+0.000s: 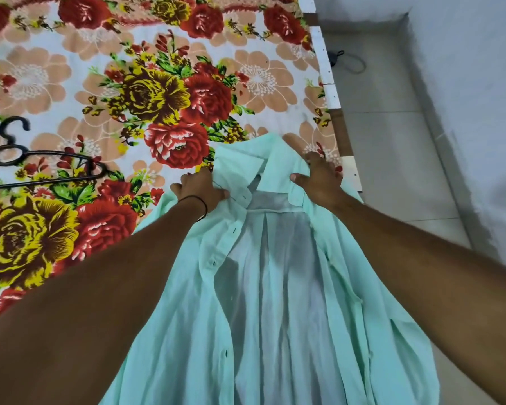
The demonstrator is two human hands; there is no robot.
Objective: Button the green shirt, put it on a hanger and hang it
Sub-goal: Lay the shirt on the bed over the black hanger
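**Forearms over an open shirt, collar gripped on both sides**

Nearest the lens, two bare forearms run up from the bottom corners of the frame. Between them the thin mint-green button-front shirt (173, 317) spreads over the bed at lower centre, front open, with its tail running off the bottom edge. At centre frame the left hand (200, 190) has its fingers (187, 179) curled into the buttonhole side beside the collar. The right hand (319, 179) grips the opposite collar wing, thumb on top and the rest tucked behind the cloth.

No button looks fastened. The buttonhole placket (216, 260) hangs loose just left of centre, and the other front edge lies in folds at lower right.

The cloth looks light, limp and half sheer, so it will likely sag and slide rather than keep a shape. I judge the stiffer collar and plackets the best places to take hold, pinching the top buttonhole close to its button.

A black curled-hook hanger (41, 159) lies at the left of the frame on the red-and-yellow floral bedsheet (70, 68), well apart from the shirt. Pale tiled floor (392, 141) shows at right.
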